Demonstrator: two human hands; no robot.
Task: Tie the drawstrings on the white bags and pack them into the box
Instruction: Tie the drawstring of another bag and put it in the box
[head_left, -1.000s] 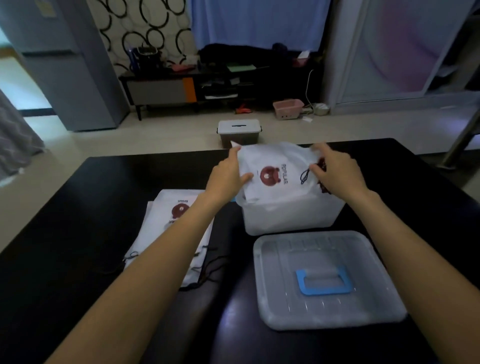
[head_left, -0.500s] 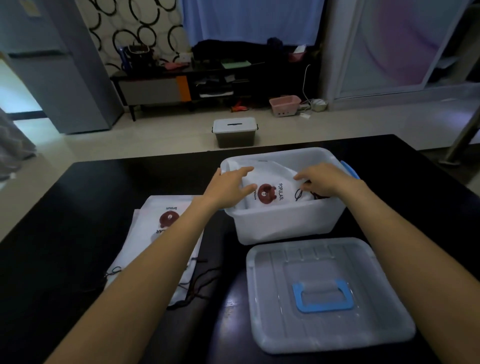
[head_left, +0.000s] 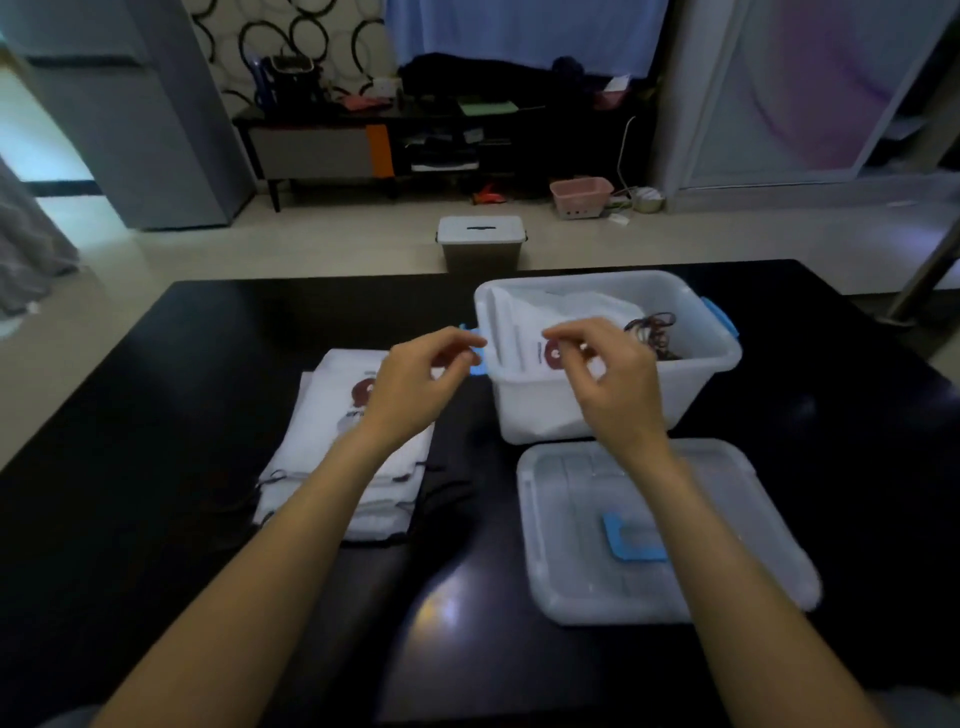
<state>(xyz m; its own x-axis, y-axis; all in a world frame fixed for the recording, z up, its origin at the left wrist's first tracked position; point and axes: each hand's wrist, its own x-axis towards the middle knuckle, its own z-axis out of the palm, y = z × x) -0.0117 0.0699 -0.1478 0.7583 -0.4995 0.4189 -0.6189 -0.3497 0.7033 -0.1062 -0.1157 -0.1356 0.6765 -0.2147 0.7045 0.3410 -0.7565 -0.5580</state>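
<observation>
**Both hands empty above the table, one bag in the box**

Left hand (head_left: 415, 382) raised over the black table (head_left: 156, 415), between the stack of white bags (head_left: 332, 441) and the box (head_left: 613, 364). Fingers (head_left: 457, 343) loosely curled, thumb and forefinger tips near each other, nothing held. Right hand (head_left: 608, 379) up in front of the near wall of the box, fingers likewise relaxed and bent, gripping nothing. Hands apart from each other and touching neither bag nor box.

Translucent white box open on the table, blue latch (head_left: 719, 317) on its right end and another blue latch (head_left: 475, 358) at the left end, partly hidden behind the left hand. Inside, a white bag (head_left: 550, 322) with a reddish-brown printed face, lying slanted against the left side. Dark drawstrings (head_left: 654, 332) bunched in a tangle at the right of that bag, inside the box; whether knotted cannot be told.

Stack of white bags flat on the table left of the box, well apart from it, partly covered by the left forearm, same reddish-brown print on the top one. Dark cords (head_left: 447, 488) trailing off the near edge of the stack onto the table.

Box lid (head_left: 660, 530) lying flat on the table just in front of the box, blue handle (head_left: 631, 538) in its middle, right forearm crossing over it.

Beyond the table, on the floor: a small lidded bin (head_left: 480, 244), a pink basket (head_left: 582, 196), a low dark cabinet (head_left: 363, 150) against the wall.
</observation>
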